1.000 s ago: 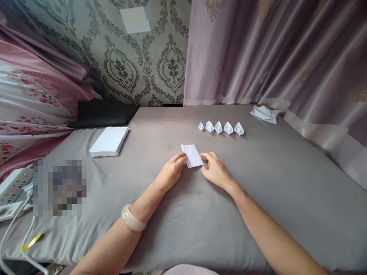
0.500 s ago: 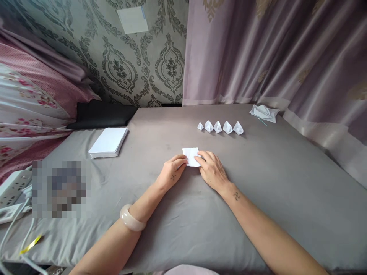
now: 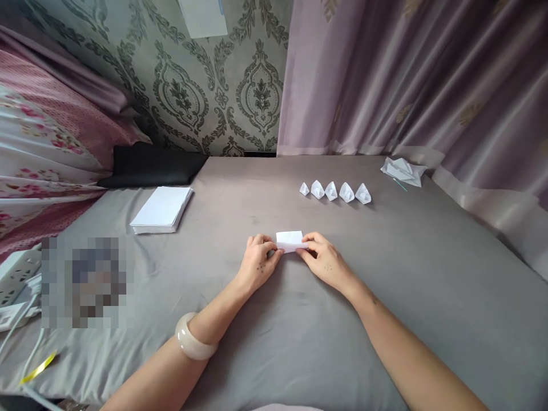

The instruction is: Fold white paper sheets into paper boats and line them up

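A small folded sheet of white paper (image 3: 290, 238) is between my hands over the grey cloth, its near edge bent up into a narrow flap. My left hand (image 3: 258, 260) pinches the left end of that edge between thumb and fingers. At the right end, my right hand (image 3: 324, 257) pinches the same fold. Beyond the hands, a row of several small folded paper boats (image 3: 331, 192) sits on the cloth. Farther right lies a pile of white folded paper (image 3: 403, 171) with a thin bluish-green stick (image 3: 399, 184) beside it.
A stack of white paper (image 3: 160, 208) lies at the left, before a black folded item (image 3: 156, 164). A white power strip (image 3: 17, 277) with cables, a blurred patch and a yellow strip (image 3: 39, 368) are at the near left. Curtains and a patterned wall border the grey-covered surface (image 3: 428, 257).
The near edge of the paper now stands bent up as a flap. My right hand has shifted from lying over the paper to pinching its right end. The camera view has moved slightly.
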Demonstrator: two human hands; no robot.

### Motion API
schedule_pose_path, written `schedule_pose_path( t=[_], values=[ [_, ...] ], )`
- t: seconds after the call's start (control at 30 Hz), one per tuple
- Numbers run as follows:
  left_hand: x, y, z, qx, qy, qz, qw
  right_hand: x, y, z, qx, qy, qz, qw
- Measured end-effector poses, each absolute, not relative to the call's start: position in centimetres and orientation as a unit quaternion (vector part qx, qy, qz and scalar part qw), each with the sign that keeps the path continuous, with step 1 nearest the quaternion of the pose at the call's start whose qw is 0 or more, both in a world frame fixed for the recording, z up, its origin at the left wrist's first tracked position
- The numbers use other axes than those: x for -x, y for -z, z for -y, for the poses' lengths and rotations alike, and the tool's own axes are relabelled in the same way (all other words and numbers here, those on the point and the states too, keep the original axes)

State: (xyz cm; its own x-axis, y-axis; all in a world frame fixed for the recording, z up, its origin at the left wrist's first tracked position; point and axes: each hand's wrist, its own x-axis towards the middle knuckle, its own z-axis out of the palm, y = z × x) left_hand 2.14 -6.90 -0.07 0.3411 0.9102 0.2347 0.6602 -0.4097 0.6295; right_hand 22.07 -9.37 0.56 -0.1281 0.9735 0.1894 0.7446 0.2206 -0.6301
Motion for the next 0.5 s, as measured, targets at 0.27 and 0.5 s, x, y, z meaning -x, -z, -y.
schedule_pose_path(
  t=[0.27,0.5],
  values=[
    [-3.2,0.7,6.3,-0.73,-0.303,-0.563,0.241,-21.5,0.1,8.0,0.648,-0.175,0.675,0.307],
    [-3.3,1.5,6.2,-0.739,-0.31,-0.557,0.217,-21.0,0.5,7.7,0.67,-0.109,0.675,0.289]
  ],
)
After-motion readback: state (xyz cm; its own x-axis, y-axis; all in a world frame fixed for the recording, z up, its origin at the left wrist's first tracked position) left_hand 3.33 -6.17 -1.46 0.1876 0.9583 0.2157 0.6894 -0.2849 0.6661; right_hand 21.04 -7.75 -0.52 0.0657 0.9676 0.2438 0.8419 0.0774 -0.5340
